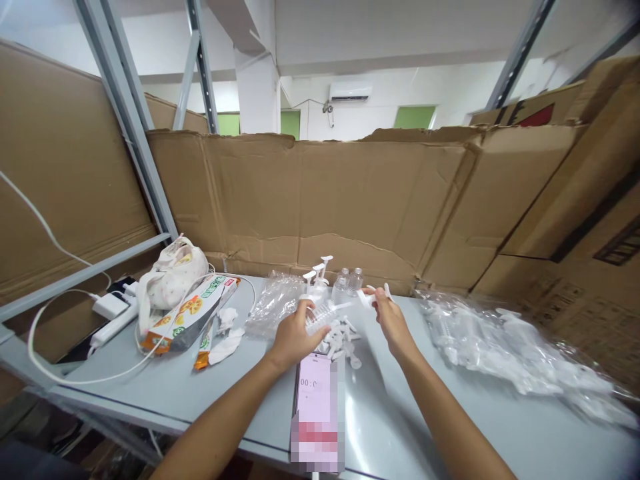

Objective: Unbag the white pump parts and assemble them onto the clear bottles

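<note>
My left hand (pixel 299 339) is closed around a clear plastic bottle (pixel 320 319) that lies tilted, its open end toward the right. In my right hand (pixel 391 321), a white pump head (pixel 367 298) is pinched between thumb and fingers. A thin white piece shows between the bottle and the pump head; what it joins to is unclear. Behind my left hand stand several bottles with white pump tops (pixel 320 275). Clear bottles without pumps (pixel 349 281) stand beside them. Below the held bottle lies a pile of small white plastic parts (pixel 341 340).
A phone (pixel 317 393) lies in front of the pile. Clear plastic bags (pixel 276 303) are behind left; bagged white pumps (pixel 500 350) fill the right side. At left are a snack box (pixel 193 313), a white cloth bag (pixel 173 273) and a power strip (pixel 114 325). Cardboard (pixel 340 200) walls the back.
</note>
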### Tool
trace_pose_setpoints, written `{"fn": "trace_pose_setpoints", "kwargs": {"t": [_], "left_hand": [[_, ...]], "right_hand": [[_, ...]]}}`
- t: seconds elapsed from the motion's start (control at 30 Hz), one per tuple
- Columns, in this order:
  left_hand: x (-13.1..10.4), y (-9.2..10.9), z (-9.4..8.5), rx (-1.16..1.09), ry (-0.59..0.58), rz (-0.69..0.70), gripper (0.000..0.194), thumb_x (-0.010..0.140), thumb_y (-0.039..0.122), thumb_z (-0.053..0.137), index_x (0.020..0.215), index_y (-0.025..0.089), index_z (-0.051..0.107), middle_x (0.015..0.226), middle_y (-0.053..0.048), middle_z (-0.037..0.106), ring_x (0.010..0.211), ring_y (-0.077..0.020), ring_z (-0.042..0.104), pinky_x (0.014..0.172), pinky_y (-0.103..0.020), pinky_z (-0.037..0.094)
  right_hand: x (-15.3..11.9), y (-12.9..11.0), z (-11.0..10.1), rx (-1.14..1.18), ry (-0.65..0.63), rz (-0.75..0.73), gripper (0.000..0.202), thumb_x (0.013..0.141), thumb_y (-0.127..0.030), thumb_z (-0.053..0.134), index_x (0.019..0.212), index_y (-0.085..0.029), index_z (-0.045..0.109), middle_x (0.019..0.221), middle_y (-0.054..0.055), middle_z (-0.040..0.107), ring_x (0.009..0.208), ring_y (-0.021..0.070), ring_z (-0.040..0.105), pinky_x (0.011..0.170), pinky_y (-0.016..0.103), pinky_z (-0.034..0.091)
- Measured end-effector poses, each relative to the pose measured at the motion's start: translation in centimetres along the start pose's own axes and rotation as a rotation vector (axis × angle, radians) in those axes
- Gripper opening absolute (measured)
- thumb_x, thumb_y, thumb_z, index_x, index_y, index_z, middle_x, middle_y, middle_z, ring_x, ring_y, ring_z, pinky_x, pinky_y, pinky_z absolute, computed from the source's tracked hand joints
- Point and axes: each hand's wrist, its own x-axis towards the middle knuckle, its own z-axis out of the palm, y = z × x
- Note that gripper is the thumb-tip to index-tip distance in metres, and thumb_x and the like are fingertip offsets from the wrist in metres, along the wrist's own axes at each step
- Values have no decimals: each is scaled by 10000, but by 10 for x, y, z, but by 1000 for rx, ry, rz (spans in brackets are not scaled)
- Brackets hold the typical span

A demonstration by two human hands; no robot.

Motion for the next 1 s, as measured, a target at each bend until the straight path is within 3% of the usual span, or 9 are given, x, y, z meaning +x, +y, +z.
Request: {"fn": "trace_pose_setpoints", "kwargs": {"t": [0.17, 0.3, 0.5, 0.63, 0.8, 1.0], "left_hand": [[9, -8, -5, -63, 255, -54, 357, 740, 370, 618, 1043, 244, 478, 1045, -20, 601, 950, -184, 577, 781, -282, 428], [14, -15, -10, -66, 376, -73, 349, 751, 371, 614, 1041, 235, 476, 1055, -28, 590, 988, -181, 562, 829, -297, 424], [14, -15, -10, -36, 367, -71, 348, 749, 368, 617, 1042, 245, 475, 1062, -22, 589, 969, -183, 574, 804, -299, 437], [13, -12, -12, -29, 368, -36, 347, 758, 375, 605, 1047, 241, 467, 1056, -28, 587, 989, -190, 569, 827, -310, 433], [12, -13, -13, -21, 363, -25, 352, 752, 375, 611, 1043, 236, 467, 1035, -33, 590, 965, -196, 575, 816, -317, 437], [12, -13, -13, -22, 361, -20, 354, 753, 382, 611, 1044, 236, 475, 1023, -22, 592, 945, -188, 577, 807, -311, 441]], "right_hand": [[28, -15, 21, -187, -34, -229, 521, 805, -551, 434, 987, -131, 683, 788, 69, 657, 640, 177, 541, 596, 291, 411], [50, -14, 43, -266, -30, -302, 407, 783, -471, 484, 943, -157, 687, 844, 77, 654, 698, 186, 527, 652, 303, 402], [62, -3, 69, -386, -102, -319, 301, 765, -414, 486, 719, -182, 673, 700, 49, 621, 649, 189, 522, 596, 283, 361], [61, 2, 80, -428, -138, -300, 259, 780, -366, 480, 756, -200, 677, 671, 43, 629, 623, 192, 530, 571, 279, 339], [61, 8, 85, -436, -134, -306, 172, 734, -312, 538, 738, -210, 676, 765, 63, 639, 748, 228, 541, 657, 312, 362], [62, 16, 86, -337, -146, -264, 170, 711, -252, 528, 815, -185, 645, 750, 35, 648, 694, 191, 565, 669, 311, 422]]}}
